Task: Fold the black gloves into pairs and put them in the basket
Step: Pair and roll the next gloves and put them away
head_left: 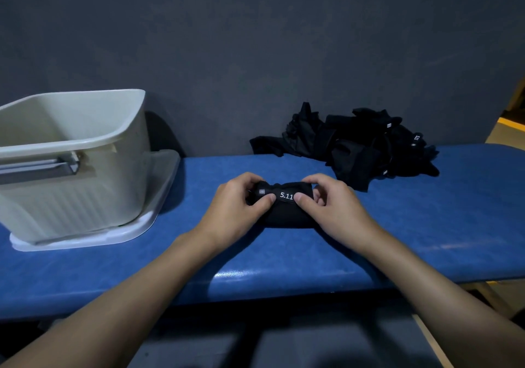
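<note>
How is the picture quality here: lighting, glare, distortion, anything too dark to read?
Head view: dim overall; glare streak along the bench front; wide-angle bends the basket rim; the glove pile is a near-featureless black mass; the 5.11 label on the folded gloves reads clearly.

A blue padded bench (pixel 284 259) runs the width of the view, backed along its far edge by a dark grey wall (pixel 255 40). A white plastic tray (pixel 136 229) lies on the bench's left end. Beyond its right end, a strip of yellowish floor (pixel 508 129) shows.
</note>
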`<state>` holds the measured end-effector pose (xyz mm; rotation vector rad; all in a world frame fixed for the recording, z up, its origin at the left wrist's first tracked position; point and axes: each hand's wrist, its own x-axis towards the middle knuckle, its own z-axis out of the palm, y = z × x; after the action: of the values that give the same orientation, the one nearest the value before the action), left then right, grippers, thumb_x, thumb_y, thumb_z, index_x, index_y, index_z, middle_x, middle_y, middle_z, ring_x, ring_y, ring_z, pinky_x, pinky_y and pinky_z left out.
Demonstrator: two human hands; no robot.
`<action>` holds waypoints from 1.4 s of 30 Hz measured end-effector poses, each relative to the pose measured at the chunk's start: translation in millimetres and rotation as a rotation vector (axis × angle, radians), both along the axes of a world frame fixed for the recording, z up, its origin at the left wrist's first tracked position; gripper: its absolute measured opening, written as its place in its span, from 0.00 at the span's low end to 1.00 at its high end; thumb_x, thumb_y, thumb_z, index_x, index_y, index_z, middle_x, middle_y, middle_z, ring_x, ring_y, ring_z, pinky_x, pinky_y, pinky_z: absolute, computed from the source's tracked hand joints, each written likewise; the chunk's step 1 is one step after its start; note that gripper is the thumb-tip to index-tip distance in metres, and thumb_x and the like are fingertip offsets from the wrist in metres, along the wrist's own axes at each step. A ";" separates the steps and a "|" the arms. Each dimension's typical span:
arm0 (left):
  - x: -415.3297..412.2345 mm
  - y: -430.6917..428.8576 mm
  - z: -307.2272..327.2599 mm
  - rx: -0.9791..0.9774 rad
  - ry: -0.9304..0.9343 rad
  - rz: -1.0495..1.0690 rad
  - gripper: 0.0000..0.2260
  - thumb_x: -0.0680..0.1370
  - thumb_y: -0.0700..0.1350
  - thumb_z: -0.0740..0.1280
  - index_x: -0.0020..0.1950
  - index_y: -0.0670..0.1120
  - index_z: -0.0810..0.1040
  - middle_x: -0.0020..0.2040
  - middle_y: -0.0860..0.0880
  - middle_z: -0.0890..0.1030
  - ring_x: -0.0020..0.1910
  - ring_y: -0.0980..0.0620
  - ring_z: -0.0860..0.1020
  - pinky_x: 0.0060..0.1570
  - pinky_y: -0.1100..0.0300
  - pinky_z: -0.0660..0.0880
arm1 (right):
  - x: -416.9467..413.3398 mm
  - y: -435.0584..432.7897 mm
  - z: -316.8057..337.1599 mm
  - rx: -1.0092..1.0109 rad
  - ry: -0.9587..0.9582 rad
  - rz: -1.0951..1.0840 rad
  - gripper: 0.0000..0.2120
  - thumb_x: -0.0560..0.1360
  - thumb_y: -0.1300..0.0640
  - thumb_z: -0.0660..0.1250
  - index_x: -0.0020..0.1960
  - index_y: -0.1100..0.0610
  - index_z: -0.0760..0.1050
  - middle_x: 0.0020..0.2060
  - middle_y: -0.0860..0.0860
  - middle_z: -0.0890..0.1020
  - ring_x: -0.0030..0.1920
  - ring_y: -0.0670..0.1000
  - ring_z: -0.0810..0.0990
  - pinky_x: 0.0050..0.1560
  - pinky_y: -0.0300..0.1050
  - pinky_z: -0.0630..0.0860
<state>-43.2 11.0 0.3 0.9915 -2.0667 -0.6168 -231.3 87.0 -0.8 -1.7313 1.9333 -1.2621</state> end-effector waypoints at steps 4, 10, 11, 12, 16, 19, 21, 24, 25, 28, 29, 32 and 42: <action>-2.3 -1.3 -0.4 0.007 -0.047 0.023 0.09 0.75 0.48 0.73 0.53 0.50 0.80 0.49 0.53 0.80 0.48 0.57 0.77 0.46 0.72 0.69 | -0.4 -1.9 -2.7 0.014 0.062 -0.037 0.12 0.75 0.50 0.71 0.56 0.51 0.78 0.43 0.46 0.73 0.40 0.44 0.74 0.45 0.37 0.70; -3.2 1.2 -0.3 0.043 -0.084 0.013 0.09 0.77 0.49 0.71 0.55 0.49 0.79 0.45 0.57 0.82 0.45 0.59 0.78 0.41 0.76 0.68 | 0.3 -3.0 -5.9 0.109 0.180 -0.039 0.20 0.77 0.46 0.66 0.67 0.48 0.72 0.58 0.47 0.78 0.63 0.50 0.71 0.68 0.52 0.65; -2.8 1.3 -0.6 0.044 -0.091 0.014 0.09 0.77 0.50 0.71 0.55 0.50 0.79 0.45 0.58 0.82 0.46 0.58 0.79 0.42 0.75 0.69 | -0.2 -3.7 -6.1 0.110 0.177 -0.031 0.20 0.76 0.45 0.66 0.67 0.47 0.72 0.59 0.46 0.79 0.64 0.50 0.72 0.69 0.53 0.64; -2.4 1.6 -0.7 0.046 -0.088 0.011 0.09 0.76 0.50 0.71 0.55 0.51 0.78 0.45 0.58 0.82 0.47 0.57 0.79 0.44 0.73 0.70 | -1.1 -4.7 -6.3 0.109 0.163 -0.019 0.20 0.76 0.45 0.67 0.67 0.46 0.72 0.58 0.46 0.80 0.64 0.50 0.74 0.69 0.54 0.65; -0.6 1.1 -1.6 0.057 -0.044 -0.032 0.08 0.75 0.47 0.72 0.53 0.51 0.79 0.44 0.59 0.82 0.47 0.58 0.80 0.52 0.60 0.76 | -4.6 -5.1 -4.7 0.135 0.092 0.041 0.22 0.72 0.43 0.69 0.64 0.44 0.72 0.50 0.41 0.78 0.58 0.48 0.77 0.66 0.57 0.68; 0.1 -1.4 -3.0 0.072 -0.003 -0.089 0.10 0.73 0.46 0.74 0.53 0.50 0.79 0.45 0.57 0.83 0.48 0.57 0.81 0.55 0.54 0.77 | -8.2 -5.2 -3.2 0.164 0.024 0.089 0.24 0.70 0.44 0.71 0.65 0.44 0.71 0.49 0.44 0.77 0.53 0.47 0.78 0.63 0.50 0.72; -0.1 -1.9 -3.4 0.074 0.008 -0.110 0.12 0.71 0.48 0.73 0.54 0.50 0.79 0.46 0.56 0.83 0.49 0.56 0.81 0.56 0.53 0.77 | -8.3 -4.2 -0.9 0.178 -0.025 0.121 0.26 0.72 0.51 0.74 0.67 0.47 0.70 0.50 0.48 0.77 0.50 0.46 0.77 0.58 0.41 0.73; -0.9 -0.7 -3.4 0.075 0.034 -0.143 0.13 0.70 0.48 0.72 0.54 0.49 0.79 0.47 0.56 0.83 0.50 0.56 0.81 0.57 0.53 0.77 | -5.1 -1.5 3.2 0.202 -0.085 0.167 0.32 0.72 0.57 0.74 0.73 0.49 0.66 0.54 0.48 0.78 0.54 0.47 0.79 0.59 0.40 0.74; -1.2 -0.3 -3.3 0.073 0.043 -0.151 0.13 0.70 0.48 0.71 0.54 0.50 0.79 0.48 0.56 0.83 0.50 0.56 0.81 0.57 0.53 0.77 | -4.2 -0.8 4.5 0.208 -0.107 0.182 0.33 0.72 0.58 0.73 0.74 0.49 0.65 0.55 0.48 0.79 0.55 0.47 0.80 0.60 0.41 0.75; -1.0 -0.1 -3.7 0.069 0.055 -0.165 0.12 0.69 0.49 0.71 0.52 0.54 0.79 0.47 0.56 0.83 0.50 0.56 0.81 0.57 0.55 0.77 | -3.2 0.4 7.8 0.222 -0.164 0.222 0.35 0.72 0.62 0.73 0.74 0.47 0.64 0.54 0.48 0.80 0.54 0.47 0.81 0.58 0.38 0.76; -0.7 0.0 -3.6 0.068 0.060 -0.168 0.11 0.69 0.48 0.72 0.51 0.55 0.78 0.47 0.56 0.83 0.49 0.57 0.81 0.56 0.56 0.77 | -3.1 0.6 8.6 0.222 -0.181 0.233 0.35 0.72 0.63 0.73 0.73 0.46 0.65 0.54 0.50 0.80 0.53 0.47 0.81 0.57 0.38 0.76; 0.1 -0.1 -3.7 0.062 0.073 -0.185 0.11 0.72 0.42 0.75 0.52 0.52 0.79 0.47 0.56 0.83 0.48 0.58 0.81 0.55 0.58 0.77 | -1.4 2.5 10.6 0.220 -0.207 0.245 0.32 0.72 0.64 0.73 0.70 0.45 0.67 0.52 0.54 0.81 0.50 0.50 0.82 0.55 0.43 0.77; 1.8 4.5 2.7 0.056 0.114 -0.207 0.13 0.73 0.37 0.75 0.51 0.53 0.79 0.46 0.59 0.82 0.47 0.63 0.79 0.50 0.70 0.73 | 0.6 6.7 11.9 0.112 -0.286 0.279 0.29 0.71 0.69 0.72 0.66 0.48 0.70 0.45 0.54 0.77 0.44 0.47 0.77 0.52 0.46 0.77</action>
<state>-41.4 15.5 2.9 0.7594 -2.0748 -0.8230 -230.7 93.7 11.2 -1.5975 1.5141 -1.1988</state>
